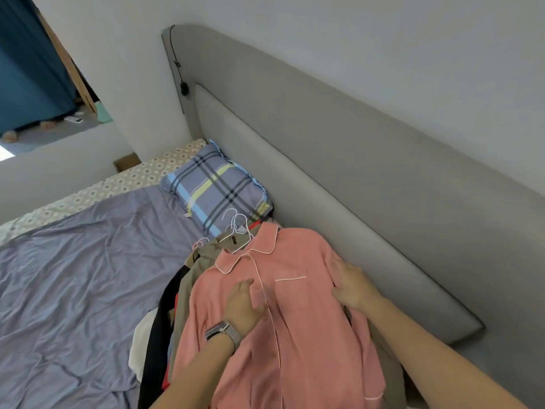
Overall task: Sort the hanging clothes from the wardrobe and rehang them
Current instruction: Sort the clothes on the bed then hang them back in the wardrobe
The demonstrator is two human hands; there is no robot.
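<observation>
Fingers of the left hand (246, 305) lie fairly straight and spread on the chest of the salmon-pink button-front pyjama shirt with white piping (283, 320), pressing flat beside its button line and gripping nothing; the fingers of the right hand (352, 287) are likewise spread flat on the shirt's shoulder and sleeve at the right of centre, holding nothing.

Filling the left and lower left of the frame is the bed with a wrinkled lavender-blue sheet (73, 276), and a long grey padded headboard (354, 178) runs from the upper middle down to the lower right. The pink shirt lies face up in the lower centre, on top of a pile of hung clothes (177, 296) laid on the bed just beside the headboard; olive-khaki, black, white and red garments show along the pile's left edge. Above the pile, in the middle of the frame, sits a lilac plaid pillow with blue and yellow stripes (216, 187), touching the headboard. White wire hanger hooks (236, 221) stick out from the shirt collars onto the pillow's lower edge. A silver mesh-band wristwatch (222, 333) sits on the left wrist.
</observation>
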